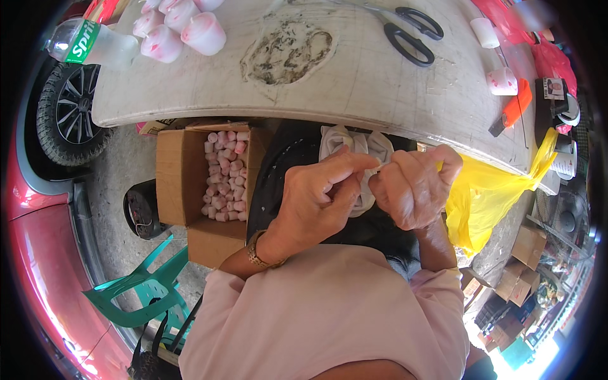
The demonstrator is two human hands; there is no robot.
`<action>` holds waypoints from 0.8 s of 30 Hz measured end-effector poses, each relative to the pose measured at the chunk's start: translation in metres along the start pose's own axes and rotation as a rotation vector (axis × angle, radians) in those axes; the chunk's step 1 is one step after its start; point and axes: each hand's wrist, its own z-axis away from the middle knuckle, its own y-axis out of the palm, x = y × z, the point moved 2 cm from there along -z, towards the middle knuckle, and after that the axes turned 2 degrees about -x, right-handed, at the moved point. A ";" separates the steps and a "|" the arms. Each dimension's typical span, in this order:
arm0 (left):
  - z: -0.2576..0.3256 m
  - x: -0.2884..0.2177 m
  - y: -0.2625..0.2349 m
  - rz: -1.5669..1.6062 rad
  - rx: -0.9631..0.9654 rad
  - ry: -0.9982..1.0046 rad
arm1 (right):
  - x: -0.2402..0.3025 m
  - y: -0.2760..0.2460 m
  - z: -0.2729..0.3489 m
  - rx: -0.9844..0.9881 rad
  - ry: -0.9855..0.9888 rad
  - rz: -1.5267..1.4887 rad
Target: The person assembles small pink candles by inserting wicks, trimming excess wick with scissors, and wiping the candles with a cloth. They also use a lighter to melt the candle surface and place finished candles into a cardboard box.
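Pinching a small white piece [380,163] between thumb and forefinger of both hands, we find the work held at chest height, just below the near edge of the counter [354,88]. The left hand [316,196] has its forefinger stretched across to the piece, with the other fingers curled under; the right hand [415,187] is closed tight, its fingertips meeting the left ones at the same spot. Both hands therefore grip the one item; what exactly it is we cannot tell, as it is largely hidden by the fingertips. A white cloth or bag [354,149] lies directly behind the fingers, over a dark lap.

In our judgement the step is a fine twist or tie, and it is done well by keeping the pinch at the very tips, holding both wrists steady and working close to the body so nothing drops.

To the left of the fingers, an open cardboard box [174,180] holds many small pink-and-white rolls [225,174]. Beyond the fingers, on the counter, lie black-handled scissors [408,31], several pink-and-white cups [180,28] and a clear bottle [92,44]. A yellow plastic bag [487,190] hangs to the right of the fingers.
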 end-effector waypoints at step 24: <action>-0.003 -0.012 -0.019 -0.141 0.029 0.150 | 0.014 -0.002 -0.016 0.148 0.127 -0.399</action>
